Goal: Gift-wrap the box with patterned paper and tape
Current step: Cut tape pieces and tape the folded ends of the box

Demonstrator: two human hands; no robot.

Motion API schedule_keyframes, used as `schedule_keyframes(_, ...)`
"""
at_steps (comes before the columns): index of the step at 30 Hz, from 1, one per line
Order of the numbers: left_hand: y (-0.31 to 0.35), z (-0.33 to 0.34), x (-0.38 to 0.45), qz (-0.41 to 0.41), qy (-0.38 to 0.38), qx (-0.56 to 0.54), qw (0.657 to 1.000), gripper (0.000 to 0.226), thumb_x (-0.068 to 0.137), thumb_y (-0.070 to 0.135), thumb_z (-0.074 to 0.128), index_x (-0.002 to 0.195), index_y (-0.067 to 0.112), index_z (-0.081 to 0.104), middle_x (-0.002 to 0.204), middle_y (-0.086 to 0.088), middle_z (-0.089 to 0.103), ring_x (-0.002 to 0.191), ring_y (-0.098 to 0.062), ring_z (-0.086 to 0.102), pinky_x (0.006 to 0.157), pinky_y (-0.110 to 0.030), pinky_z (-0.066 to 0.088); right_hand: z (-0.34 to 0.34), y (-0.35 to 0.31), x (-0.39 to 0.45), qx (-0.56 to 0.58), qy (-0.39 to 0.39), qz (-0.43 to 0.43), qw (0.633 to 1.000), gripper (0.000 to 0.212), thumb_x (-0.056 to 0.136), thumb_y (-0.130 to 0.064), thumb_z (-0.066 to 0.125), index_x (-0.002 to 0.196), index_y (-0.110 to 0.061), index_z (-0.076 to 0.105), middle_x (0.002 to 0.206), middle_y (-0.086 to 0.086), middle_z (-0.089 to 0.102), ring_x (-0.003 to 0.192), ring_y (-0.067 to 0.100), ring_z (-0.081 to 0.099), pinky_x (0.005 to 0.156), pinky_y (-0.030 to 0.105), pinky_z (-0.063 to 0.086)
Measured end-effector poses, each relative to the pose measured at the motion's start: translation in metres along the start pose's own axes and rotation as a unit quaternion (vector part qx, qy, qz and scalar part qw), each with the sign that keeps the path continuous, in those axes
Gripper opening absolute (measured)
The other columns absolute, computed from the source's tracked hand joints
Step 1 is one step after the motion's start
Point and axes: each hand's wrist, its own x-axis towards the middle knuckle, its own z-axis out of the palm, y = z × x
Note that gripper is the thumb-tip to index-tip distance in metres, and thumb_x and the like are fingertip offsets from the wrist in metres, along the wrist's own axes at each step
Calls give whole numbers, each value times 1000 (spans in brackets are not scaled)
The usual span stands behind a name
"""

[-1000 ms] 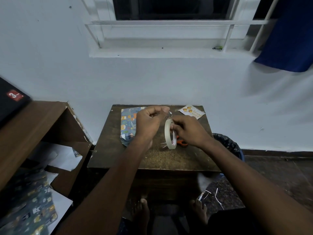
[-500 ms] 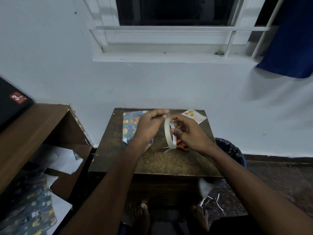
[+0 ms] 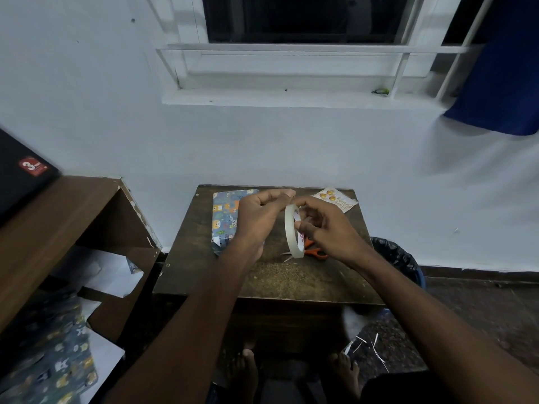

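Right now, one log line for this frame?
step: pulling tape end | left hand: pinches tape end | right hand: holds tape roll | wrapped box: on table | scissors: behind roll

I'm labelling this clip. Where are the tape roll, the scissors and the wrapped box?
tape roll point(image 3: 291, 234), head view, outer band.
scissors point(image 3: 316, 252), head view, orange handle.
wrapped box point(image 3: 226, 217), head view, patterned top face.
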Motion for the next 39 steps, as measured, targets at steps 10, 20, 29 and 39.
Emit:
schedule_keyframes(10,3,2,3,128,73,12,989,13,93,20,80,98,9,84,111,-1,76,105,-3,70,88,-19,56,1,5,-1,-1,0,50,999,33,93,9,67,106,-20,75,89,-12,78,87,7,75,80,26,61)
schedule_keyframes(20,7,-15,5,113,-146,106,977,34,87,-2,81,120,8,74,109,-9,79,108,-17,75,96,-28,60,-2,11,4,-46,40,48,997,29,94,6,63,103,-17,78,91,3,77,89,26,73,84,54,60)
schedule_keyframes(29,4,-13,2,124,-140,129,974,29,89,9,83,116,15,75,96,-7,81,99,-22,78,101,-48,59,0,14,5,-17,49,60,997,31,94,10,61,104,-15,77,92,1,78,90,19,74,83,45,63)
schedule_keyframes(39,7,-14,1,144,-119,149,971,29,86,9,86,113,15,77,84,-5,81,91,-15,79,85,-18,56,-14,25,11,-226,17,85,970,50,82,-2,75,126,-23,70,109,-9,73,95,10,69,86,34,58)
